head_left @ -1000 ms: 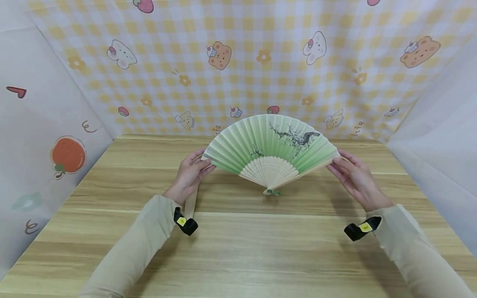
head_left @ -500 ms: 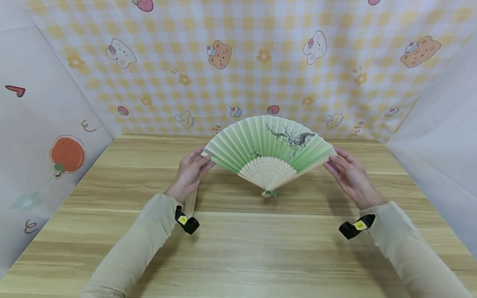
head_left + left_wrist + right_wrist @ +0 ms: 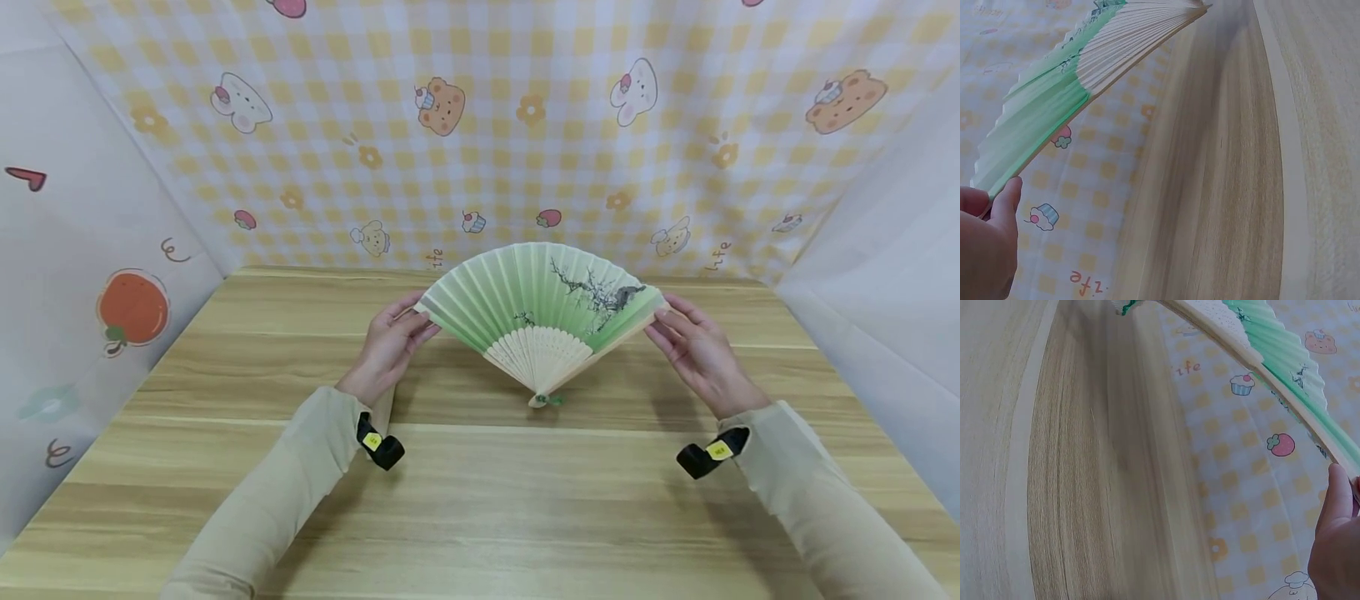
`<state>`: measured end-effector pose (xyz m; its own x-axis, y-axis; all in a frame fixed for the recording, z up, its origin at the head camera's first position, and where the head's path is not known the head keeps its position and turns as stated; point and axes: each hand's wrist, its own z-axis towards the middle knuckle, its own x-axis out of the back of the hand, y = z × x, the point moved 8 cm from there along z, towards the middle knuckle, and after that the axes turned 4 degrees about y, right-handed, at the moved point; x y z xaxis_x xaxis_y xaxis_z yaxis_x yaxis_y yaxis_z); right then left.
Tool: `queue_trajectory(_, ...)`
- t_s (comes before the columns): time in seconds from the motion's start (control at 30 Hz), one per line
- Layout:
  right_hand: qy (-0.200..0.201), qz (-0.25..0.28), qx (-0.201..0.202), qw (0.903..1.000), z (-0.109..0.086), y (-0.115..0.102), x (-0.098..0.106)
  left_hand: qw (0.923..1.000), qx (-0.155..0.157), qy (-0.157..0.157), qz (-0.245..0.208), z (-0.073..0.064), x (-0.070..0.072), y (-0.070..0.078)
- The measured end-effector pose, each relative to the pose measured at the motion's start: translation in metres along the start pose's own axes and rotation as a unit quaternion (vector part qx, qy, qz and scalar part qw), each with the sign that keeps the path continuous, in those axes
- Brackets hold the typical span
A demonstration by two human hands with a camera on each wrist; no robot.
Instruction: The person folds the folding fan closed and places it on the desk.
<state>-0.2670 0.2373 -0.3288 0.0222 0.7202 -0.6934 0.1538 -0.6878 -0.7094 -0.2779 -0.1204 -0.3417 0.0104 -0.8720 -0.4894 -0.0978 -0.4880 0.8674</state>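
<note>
A green and white folding fan [image 3: 517, 292] is spread wide above the table, with dark blossom branches painted on its right half. Its pale ribs [image 3: 540, 354] meet at a pivot at the bottom, where a small green cord [image 3: 551, 401] hangs. My left hand [image 3: 387, 346] pinches the fan's left outer end between thumb and fingers. At the opposite end my right hand [image 3: 697, 354] pinches the right guard stick near its tip. In the left wrist view the left thumb [image 3: 1007, 203] lies against the fan's edge; in the right wrist view the right thumb [image 3: 1337, 494] presses the guard stick.
A flat pale wooden strip [image 3: 382, 412] lies on the wood-grain table [image 3: 525, 517], partly hidden under the left hand and wrist. Behind stands a yellow checked cloth [image 3: 525, 167] with cartoon prints. White cloth [image 3: 67, 275] closes off the left side, and more hangs at right.
The right hand has moved left and slightly in, while the left hand has shifted a little right. The fan's spread is a bit narrower, and it has sunk slightly in the head view.
</note>
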Motion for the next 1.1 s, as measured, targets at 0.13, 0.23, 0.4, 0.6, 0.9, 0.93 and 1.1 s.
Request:
queue_trajectory(0.13, 0.003, -0.004, -0.002, 1.0, 0.0, 0.002, -0.002, 0.9998, -0.009, -0.019, -0.007, -0.001, -0.004, 0.001)
queue_trajectory(0.23, 0.002, -0.003, -0.004, 1.0, -0.001, 0.002, -0.004, 0.9995, -0.01, -0.026, -0.011, -0.001, -0.006, 0.001)
queue_trajectory(0.4, 0.005, -0.003, -0.008, 1.0, -0.001, 0.003, -0.005, 0.9997, -0.009, -0.023, -0.006, -0.001, -0.007, 0.0)
queue_trajectory(0.6, 0.01, -0.011, -0.013, 0.9998, -0.001, 0.005, -0.008, 0.9997, -0.003, -0.022, -0.006, -0.001, -0.009, -0.003)
queue_trajectory(0.9, -0.001, -0.014, -0.017, 0.9998, 0.0, 0.007, -0.014, 0.9995, -0.001, -0.031, -0.003, -0.002, -0.014, -0.005)
queue_trajectory(0.93, -0.002, -0.013, -0.018, 0.9997, 0.0, 0.007, -0.015, 0.9994, -0.001, -0.033, -0.003, -0.002, -0.014, -0.005)
queue_trajectory(1.1, -0.008, -0.016, -0.021, 0.9996, -0.001, 0.008, -0.019, 0.9992, 0.001, -0.041, 0.005, -0.002, -0.016, -0.006)
